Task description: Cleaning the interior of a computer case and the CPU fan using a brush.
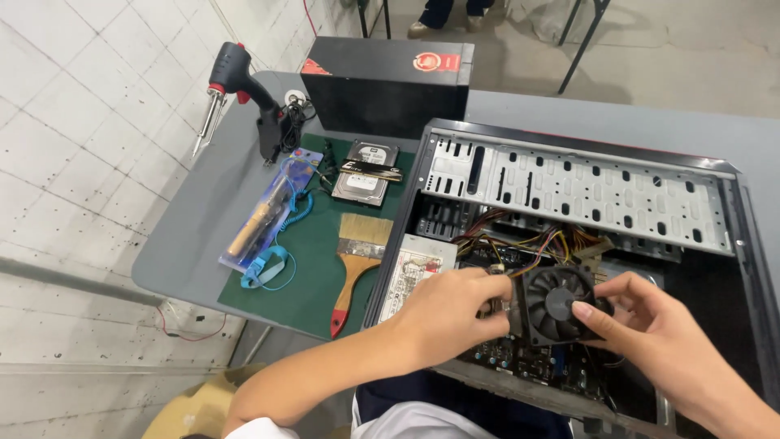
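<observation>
Both hands met over the open case [731,211]: my left hand [443,313] pinched the fan's [556,302] left edge, my right hand [650,329] gripped its right rim, thumb on the hub. I judged it light, rigid, blades fragile; the frame edges seemed safest.

Both hands [455,313] [650,325] meet, fingers [589,311] curled, pinching.

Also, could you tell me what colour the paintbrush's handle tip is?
Red, on the paintbrush; the head view shows it best.
</observation>
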